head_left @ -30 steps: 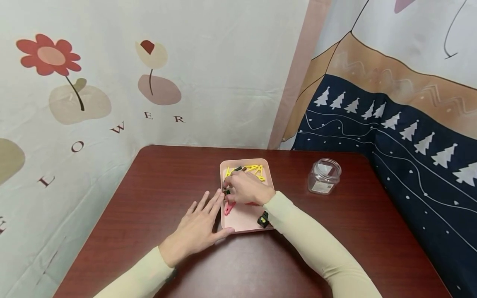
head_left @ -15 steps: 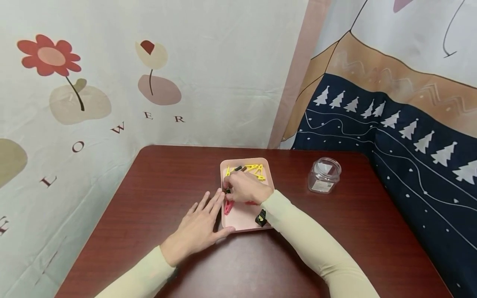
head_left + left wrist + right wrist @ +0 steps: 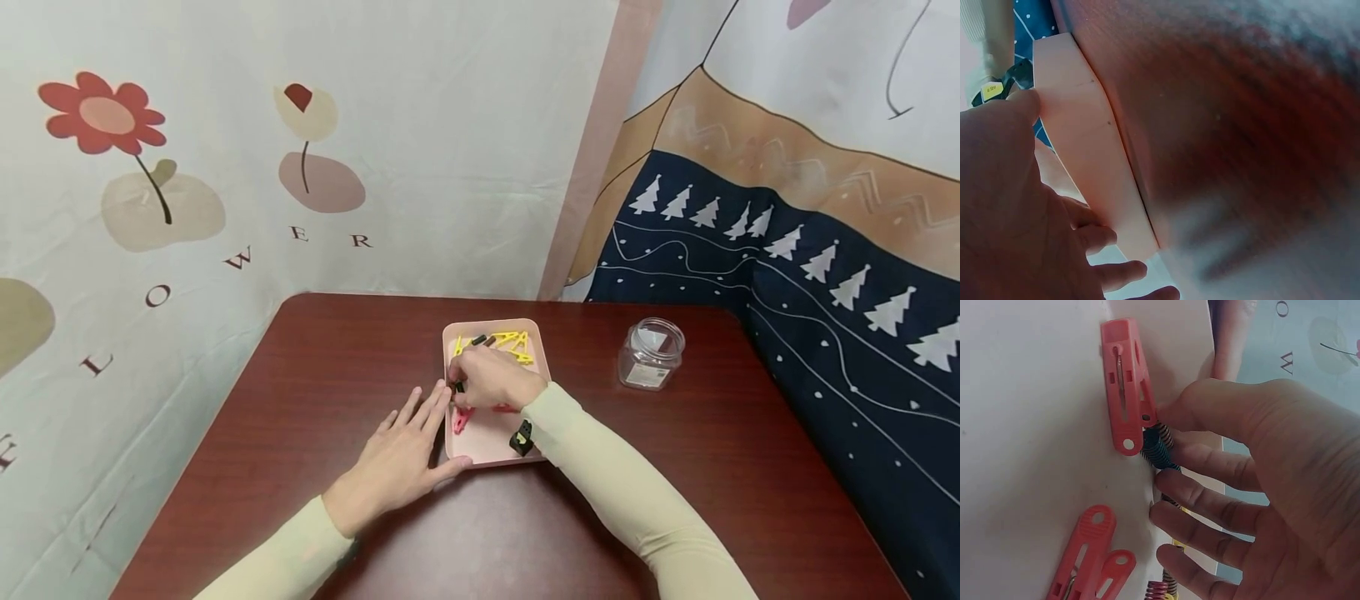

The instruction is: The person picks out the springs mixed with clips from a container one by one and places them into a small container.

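Note:
A pink tray (image 3: 491, 450) lies on the table, holding small items. My left hand (image 3: 401, 458) rests with fingers spread against its left side; in the left wrist view the thumb lies at the tray's rim. Over the tray's left side, my right hand (image 3: 495, 377) reaches in. In the right wrist view its thumb and index finger pinch a dark striped spring (image 3: 1165, 434), partly hidden, beside a dark green spring (image 3: 1156, 449). A pink clothespin (image 3: 1124, 387) lies by the thumb tip, and another pink clothespin (image 3: 1085, 556) sits farther off on the tray floor.
Yellow clothespins (image 3: 519, 340) lie at the tray's far end near dark springs (image 3: 480, 340). A reddish spring (image 3: 1155, 589) shows low in the right wrist view. To the right stands a clear lidless jar (image 3: 651, 356). Printed cloth hangs behind the table (image 3: 360, 350).
My right wrist has shifted slightly left while its fingers stay at the tray's left side. The pink clothespin beside them has turned a little. My left hand has hardly moved.

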`<state>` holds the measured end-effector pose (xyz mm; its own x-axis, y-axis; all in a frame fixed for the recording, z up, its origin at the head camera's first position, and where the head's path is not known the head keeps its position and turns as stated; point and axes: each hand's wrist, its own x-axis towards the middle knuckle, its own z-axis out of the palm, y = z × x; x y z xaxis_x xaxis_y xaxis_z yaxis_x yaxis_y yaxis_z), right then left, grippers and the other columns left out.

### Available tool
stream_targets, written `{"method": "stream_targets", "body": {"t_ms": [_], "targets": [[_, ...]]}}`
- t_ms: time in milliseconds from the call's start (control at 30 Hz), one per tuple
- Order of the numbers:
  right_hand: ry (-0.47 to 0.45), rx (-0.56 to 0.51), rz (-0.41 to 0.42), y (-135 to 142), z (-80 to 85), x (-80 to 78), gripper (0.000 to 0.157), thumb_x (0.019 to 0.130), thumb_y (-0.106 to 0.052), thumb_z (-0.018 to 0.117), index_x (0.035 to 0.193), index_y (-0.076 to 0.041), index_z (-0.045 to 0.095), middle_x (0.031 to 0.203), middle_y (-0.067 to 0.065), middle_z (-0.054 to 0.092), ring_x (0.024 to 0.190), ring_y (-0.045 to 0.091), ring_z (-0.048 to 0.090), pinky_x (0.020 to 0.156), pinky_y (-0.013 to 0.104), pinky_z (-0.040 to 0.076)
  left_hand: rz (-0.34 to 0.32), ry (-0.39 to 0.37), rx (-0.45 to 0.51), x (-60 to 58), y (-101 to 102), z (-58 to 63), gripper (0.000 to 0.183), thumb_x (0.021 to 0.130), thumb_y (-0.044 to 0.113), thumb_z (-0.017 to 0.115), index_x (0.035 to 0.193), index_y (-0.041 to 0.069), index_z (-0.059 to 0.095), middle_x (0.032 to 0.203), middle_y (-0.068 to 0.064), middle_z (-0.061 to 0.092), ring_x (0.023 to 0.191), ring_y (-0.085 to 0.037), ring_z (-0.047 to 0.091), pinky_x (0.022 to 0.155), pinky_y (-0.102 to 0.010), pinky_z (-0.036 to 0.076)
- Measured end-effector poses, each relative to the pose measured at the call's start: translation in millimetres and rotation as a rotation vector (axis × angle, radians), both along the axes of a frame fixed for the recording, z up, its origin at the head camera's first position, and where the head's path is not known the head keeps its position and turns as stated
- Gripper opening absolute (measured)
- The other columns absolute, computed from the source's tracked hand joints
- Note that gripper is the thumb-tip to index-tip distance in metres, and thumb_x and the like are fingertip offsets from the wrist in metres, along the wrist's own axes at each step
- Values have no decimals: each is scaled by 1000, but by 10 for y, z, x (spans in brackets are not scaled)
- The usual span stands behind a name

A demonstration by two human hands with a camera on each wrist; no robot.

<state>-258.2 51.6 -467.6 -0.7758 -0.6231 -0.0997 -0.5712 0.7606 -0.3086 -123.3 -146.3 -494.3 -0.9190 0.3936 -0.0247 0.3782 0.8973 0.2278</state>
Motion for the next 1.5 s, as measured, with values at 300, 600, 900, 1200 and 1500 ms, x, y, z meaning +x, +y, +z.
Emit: {"method": "stream_targets", "body": {"t_ms": [300, 600, 900, 1200, 1500], "targets": [[-11, -12, -28, -54, 1, -3, 10, 99, -29, 92, 104, -22, 87, 96, -7, 78, 88, 13, 66, 75, 33, 54, 3, 7, 9, 8, -8, 11, 113, 106, 83, 63, 187, 13, 26, 197, -4, 23, 180, -47, 31, 133, -73, 45], [14, 19, -50, -53, -19, 15, 15, 98, -32, 92, 97, -20, 83, 88, -8, 72, 79, 11, 62, 65, 30, 48, -4, 11, 9, 18, -6, 12, 114, 106, 85, 61, 187, 13, 25, 197, -5, 24, 179, -47, 32, 132, -72, 47], [28, -27, -62, 16, -24, 24, 16, 95, -28, 92, 105, -16, 86, 98, -5, 79, 85, 10, 68, 71, 31, 57, -7, 7, 14, 20, -8, 19, 113, 107, 83, 61, 187, 12, 25, 197, -5, 23, 179, -47, 32, 132, -72, 47], [49, -40, -87, 73, 32, 58, 16, 98, -29, 89, 110, -19, 88, 104, -6, 82, 90, 12, 70, 81, 35, 62, -5, 2, 22, 21, -16, 16, 114, 106, 83, 63, 187, 13, 25, 197, -4, 24, 180, -47, 30, 132, -73, 46], [102, -56, -108, 174, 108, 98, 21, 97, -33, 90, 114, -21, 84, 115, -2, 82, 97, 13, 71, 85, 38, 63, -14, 1, 14, 25, -41, 40, 114, 106, 84, 63, 187, 12, 27, 197, -5, 25, 180, -47, 30, 134, -74, 44]]}}
